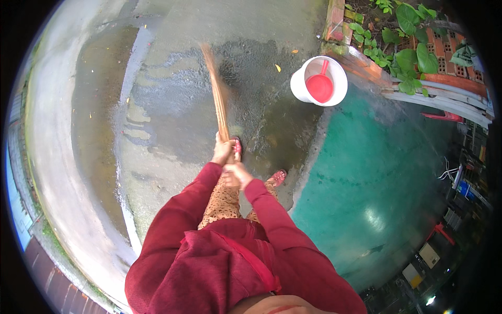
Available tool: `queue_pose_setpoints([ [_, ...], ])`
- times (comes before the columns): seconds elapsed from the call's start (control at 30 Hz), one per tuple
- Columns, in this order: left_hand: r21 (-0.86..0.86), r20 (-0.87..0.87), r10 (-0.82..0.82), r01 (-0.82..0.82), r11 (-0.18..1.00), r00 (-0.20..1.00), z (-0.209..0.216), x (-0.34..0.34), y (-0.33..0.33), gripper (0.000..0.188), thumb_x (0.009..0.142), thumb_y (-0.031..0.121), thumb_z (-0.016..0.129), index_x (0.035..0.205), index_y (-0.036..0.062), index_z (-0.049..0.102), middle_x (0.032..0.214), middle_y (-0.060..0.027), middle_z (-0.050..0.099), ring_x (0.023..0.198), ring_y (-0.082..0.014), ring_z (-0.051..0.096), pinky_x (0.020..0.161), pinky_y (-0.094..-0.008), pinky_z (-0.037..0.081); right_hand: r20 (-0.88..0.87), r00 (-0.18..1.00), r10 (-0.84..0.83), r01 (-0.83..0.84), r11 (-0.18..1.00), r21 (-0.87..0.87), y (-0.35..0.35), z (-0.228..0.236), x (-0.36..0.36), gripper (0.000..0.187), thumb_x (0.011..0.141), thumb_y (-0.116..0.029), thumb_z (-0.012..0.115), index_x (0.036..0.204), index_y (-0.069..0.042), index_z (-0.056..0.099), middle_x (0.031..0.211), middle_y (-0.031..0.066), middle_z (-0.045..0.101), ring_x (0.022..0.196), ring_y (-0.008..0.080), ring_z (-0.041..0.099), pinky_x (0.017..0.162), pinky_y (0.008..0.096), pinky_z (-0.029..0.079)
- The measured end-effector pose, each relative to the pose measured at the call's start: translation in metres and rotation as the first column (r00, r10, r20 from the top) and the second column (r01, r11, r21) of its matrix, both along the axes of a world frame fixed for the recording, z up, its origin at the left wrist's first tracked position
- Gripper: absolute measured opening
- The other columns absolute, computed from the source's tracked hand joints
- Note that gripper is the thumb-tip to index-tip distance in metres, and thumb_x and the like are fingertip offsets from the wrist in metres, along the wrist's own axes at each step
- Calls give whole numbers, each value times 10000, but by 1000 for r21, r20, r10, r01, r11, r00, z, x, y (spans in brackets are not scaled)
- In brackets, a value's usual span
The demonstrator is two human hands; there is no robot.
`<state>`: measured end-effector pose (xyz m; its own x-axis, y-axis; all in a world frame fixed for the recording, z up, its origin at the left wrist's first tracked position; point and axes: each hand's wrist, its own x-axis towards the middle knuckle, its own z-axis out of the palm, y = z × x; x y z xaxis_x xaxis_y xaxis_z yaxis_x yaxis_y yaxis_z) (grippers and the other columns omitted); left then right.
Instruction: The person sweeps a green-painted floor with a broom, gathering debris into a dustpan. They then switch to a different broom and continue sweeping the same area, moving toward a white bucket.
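Note:
Both of my hands are wrapped round a stick broom (217,99) made of thin tan sticks bundled together. My left hand (223,150) grips it farther from my body. Closer in, my right hand (238,175) is closed round the near end and slightly blurred. The broom slants away from me over wet concrete (178,94), and its far tip is smeared by motion. Ahead and to the right stands a white bucket (299,86), with a red long-handled dipper (319,88) inside it.
A green painted floor (361,172) lies to the right, cluttered along its far side. Brick edging (361,65) with leafy plants (410,60) borders the bucket. Brownish water (97,125) lies on the ground at left, beside a pale road (52,136). My sandalled feet (280,178) are on the concrete.

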<state>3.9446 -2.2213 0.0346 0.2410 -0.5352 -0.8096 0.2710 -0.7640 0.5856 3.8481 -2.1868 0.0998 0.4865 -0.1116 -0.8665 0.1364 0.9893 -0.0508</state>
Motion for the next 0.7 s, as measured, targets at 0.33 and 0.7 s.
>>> queue_pose_setpoints([
  [0.33,-213,-403,-363,300,930,840,26,-81,-75,652,635,-2,557,1216,100,279,685,-52,488,430,-142,467,385,-274,422,-204,918,-341,330,940,-87,-59,61,-39,73,747,-110,484,696,-66,455,551,34,458,422,146,469,399,284,422],
  [0.7,-207,-24,7,-12,978,1000,31,-155,-174,834,671,-23,501,1307,156,-8,726,-106,476,456,-167,470,391,-292,425,31,995,-98,101,992,-81,-181,60,-164,149,694,-56,506,812,-70,415,515,28,412,360,127,412,309,268,341],
])
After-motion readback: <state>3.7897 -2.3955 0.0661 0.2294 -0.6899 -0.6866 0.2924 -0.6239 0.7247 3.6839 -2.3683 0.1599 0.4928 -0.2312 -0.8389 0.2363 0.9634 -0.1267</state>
